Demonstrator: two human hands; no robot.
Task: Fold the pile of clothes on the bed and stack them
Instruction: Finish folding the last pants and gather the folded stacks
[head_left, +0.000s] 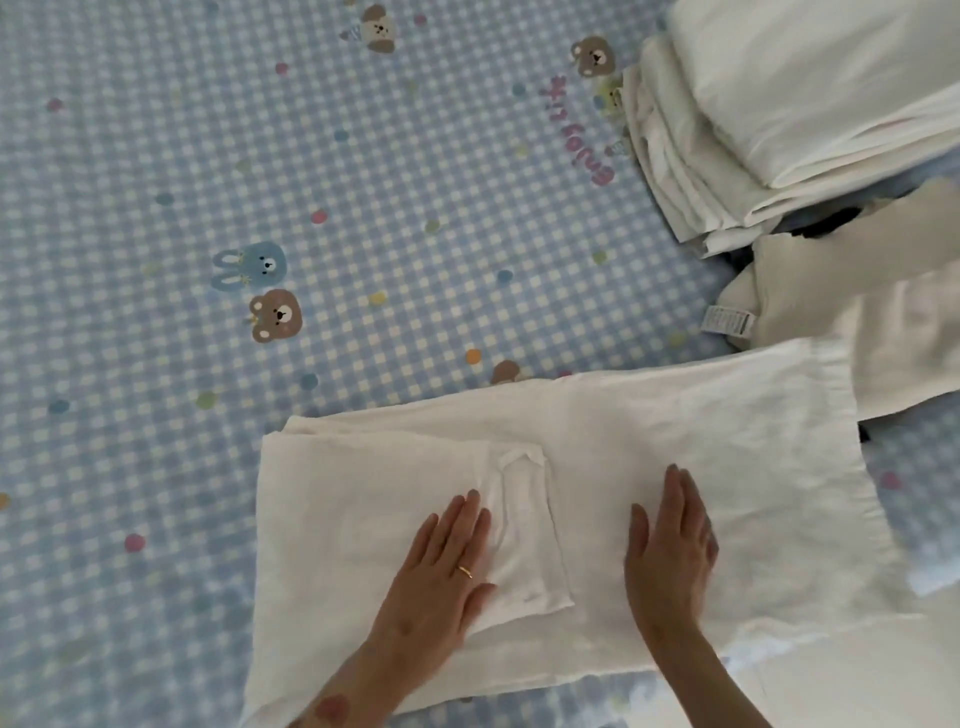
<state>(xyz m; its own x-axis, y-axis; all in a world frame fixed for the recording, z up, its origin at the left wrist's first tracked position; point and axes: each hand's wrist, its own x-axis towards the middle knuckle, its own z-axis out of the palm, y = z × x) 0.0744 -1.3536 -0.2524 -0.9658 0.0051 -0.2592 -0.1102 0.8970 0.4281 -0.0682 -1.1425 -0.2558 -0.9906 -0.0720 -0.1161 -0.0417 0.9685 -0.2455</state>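
A white, lightly crinkled cotton garment (649, 452) lies spread on the near part of the bed, partly folded: a smaller folded-over panel sits on its near-left portion, with a short flap edge showing near the middle. Its long axis runs left to right, slightly tilted so the right end lies farther away; that right end shows a gathered, elastic-looking band. The left end is a doubled edge.

The left hand (441, 577), wearing a thin gold ring (465, 572), lies flat on the folded panel, fingers stretched and close together, palm down, gripping nothing. The right hand (670, 545) rests palm down just right of the panel, tilted a little onto its edge, fingers straight and together, also clasping nothing.

Beneath it all is the blue-and-white gingham bedsheet (363, 182) printed with bears, rabbits and coloured dots. At the far right stands a stack of folded white cloths (769, 104). Between that stack and the garment lies a loose heap of beige and off-white unfolded clothes (857, 291), one showing a small printed care label (726, 319), with something dark underneath.
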